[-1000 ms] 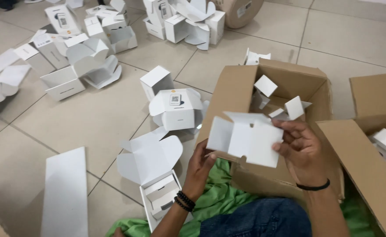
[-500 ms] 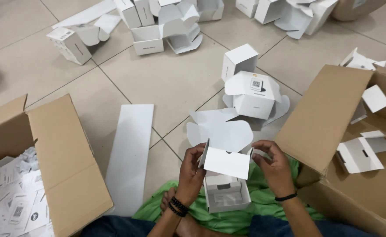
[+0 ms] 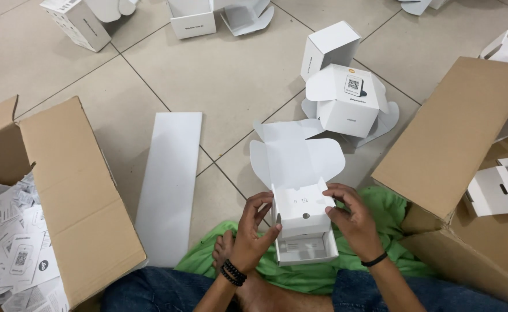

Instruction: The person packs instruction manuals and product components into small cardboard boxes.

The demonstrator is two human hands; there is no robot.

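Both hands hold a small white cardboard insert (image 3: 300, 207) folded into a box shape, just above an open white box (image 3: 307, 248) that rests on a green cloth (image 3: 392, 208) over my lap. My left hand (image 3: 252, 231) grips the insert's left side. My right hand (image 3: 349, 222) grips its right side. Behind the insert the white box's lid flaps (image 3: 295, 155) stand open.
A brown carton (image 3: 75, 190) of printed leaflets (image 3: 17, 254) sits at the left. Another brown carton (image 3: 456, 138) holding flat white inserts (image 3: 496, 190) is at the right. A long white card strip (image 3: 170, 185) lies on the tile floor. Several white boxes (image 3: 346, 104) stand farther out.
The view has swung left from the right carton toward the floor in front. The white insert came from the carton side and is now folded over the open box on my lap.
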